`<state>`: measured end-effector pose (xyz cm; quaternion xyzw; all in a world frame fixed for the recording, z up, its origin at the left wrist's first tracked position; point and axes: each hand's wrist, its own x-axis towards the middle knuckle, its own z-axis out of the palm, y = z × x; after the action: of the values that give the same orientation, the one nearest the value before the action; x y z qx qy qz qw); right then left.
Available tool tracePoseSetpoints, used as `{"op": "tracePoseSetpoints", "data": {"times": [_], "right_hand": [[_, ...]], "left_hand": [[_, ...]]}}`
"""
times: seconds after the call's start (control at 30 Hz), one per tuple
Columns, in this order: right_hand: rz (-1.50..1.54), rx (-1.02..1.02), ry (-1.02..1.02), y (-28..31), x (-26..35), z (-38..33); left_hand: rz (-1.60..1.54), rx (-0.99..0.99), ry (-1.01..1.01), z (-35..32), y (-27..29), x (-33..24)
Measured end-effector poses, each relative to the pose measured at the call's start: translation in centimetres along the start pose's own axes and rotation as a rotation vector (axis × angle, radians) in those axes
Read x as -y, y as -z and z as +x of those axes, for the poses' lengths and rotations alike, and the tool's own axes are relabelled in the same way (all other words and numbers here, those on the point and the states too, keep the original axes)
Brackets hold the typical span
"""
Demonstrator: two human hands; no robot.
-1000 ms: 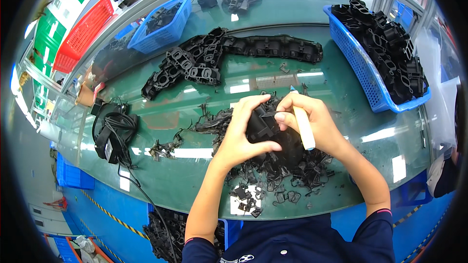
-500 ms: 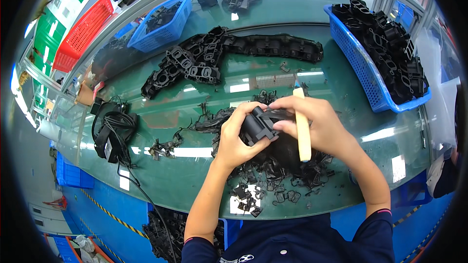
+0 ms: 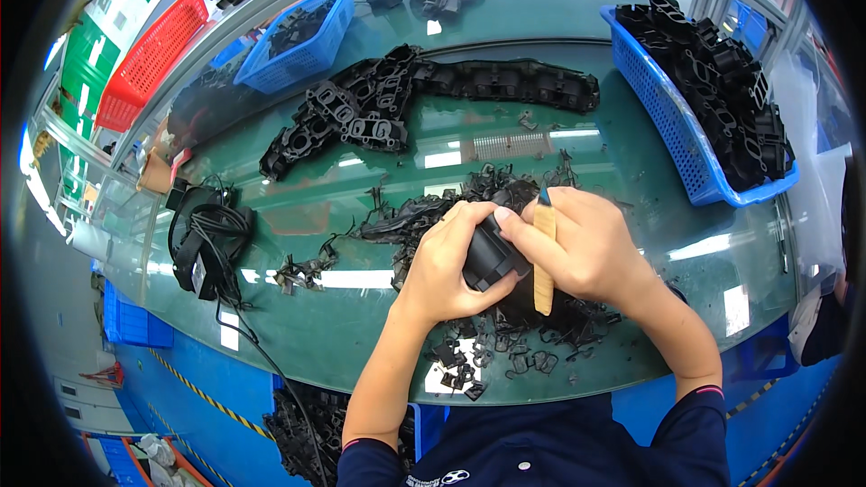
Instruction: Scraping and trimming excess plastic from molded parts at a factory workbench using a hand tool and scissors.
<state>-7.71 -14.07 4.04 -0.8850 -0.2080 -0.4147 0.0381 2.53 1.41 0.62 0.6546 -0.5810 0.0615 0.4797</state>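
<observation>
My left hand [image 3: 437, 261] is wrapped round a black moulded plastic part [image 3: 492, 257], held above the middle of the green table [image 3: 343, 334]. In my right hand [image 3: 591, 248] is a knife with a yellow, tape-like handle [image 3: 543, 280]; its short dark tip points away from me, above the fingers. The right thumb presses near the upper edge of the black part. Beneath both hands spreads a heap of black plastic scraps [image 3: 487, 182], with small loose bits [image 3: 541, 362] at the table's near side.
Long black moulded parts [image 3: 505, 86] lie across the back. A blue basket [image 3: 663, 117] full of similar parts stands at the right. Coiled black cable [image 3: 221, 230] sits at the left, its lead running off the front edge. Behind are another blue basket [image 3: 293, 68] and a red basket [image 3: 153, 59].
My right hand has shifted its hold on the knife, whose dark tip now shows and whose handle leans differently. The right thumb has come up against the part, which has turned slightly.
</observation>
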Motion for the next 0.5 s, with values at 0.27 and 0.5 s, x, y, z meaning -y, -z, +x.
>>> {"op": "tracePoseSetpoints", "data": {"times": [0.27, 0.5], "right_hand": [[0.514, -0.046, -0.392, -1.1, -0.2, -0.3], [1.065, -0.215, -0.926, -0.8, -2.3, -0.6]], "left_hand": [[-0.008, -0.002, 0.019, 0.0, 0.2, 0.0], [-0.432, -0.062, 0.223, -0.6, 0.6, 0.2]]}}
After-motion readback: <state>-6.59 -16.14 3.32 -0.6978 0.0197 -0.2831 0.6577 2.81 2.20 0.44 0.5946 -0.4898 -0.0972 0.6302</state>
